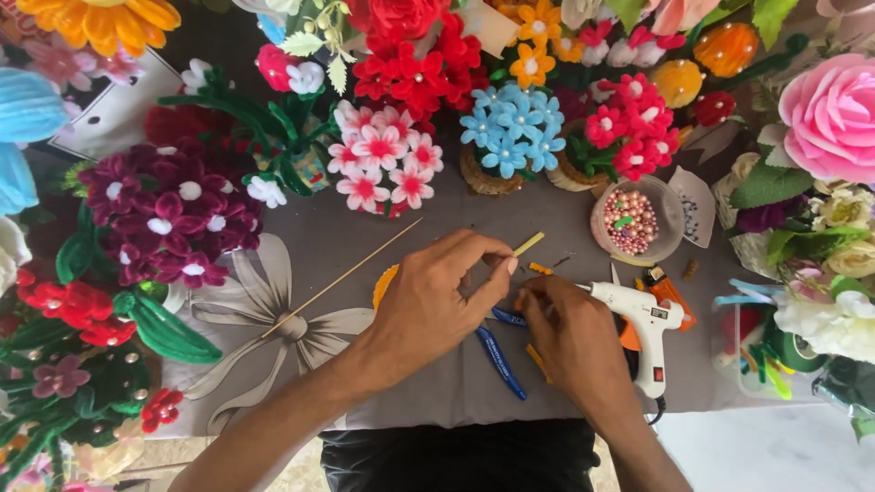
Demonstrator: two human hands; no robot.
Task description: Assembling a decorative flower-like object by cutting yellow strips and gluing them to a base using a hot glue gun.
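Grey cloth-covered worktop (510,219) printed with a large pale bow, crowded on three sides with handmade pipe-cleaner flowers. Dark maroon flower cluster with white centres (173,214) at left; red flower bunch (410,64) at top middle; pink-and-white flower bunch (383,169) and small blue flower bunch (510,128) just below it; big pink fabric rose (834,114) at upper right. Pale tiled floor showing at lower right.

Left hand (437,296) pinched shut, thumb and forefinger gripping a thin yellow-green strip (529,243) just above the cloth. Right hand (570,333) curled just beside it, fingers bent down at the strip's lower end; grip there not clear. White hot-glue gun (647,323) lying touching the right hand's far side. Clear plastic cup of pink beads (631,221) near above. Long thin wooden skewer (342,278) lying slantwise left of the left hand.
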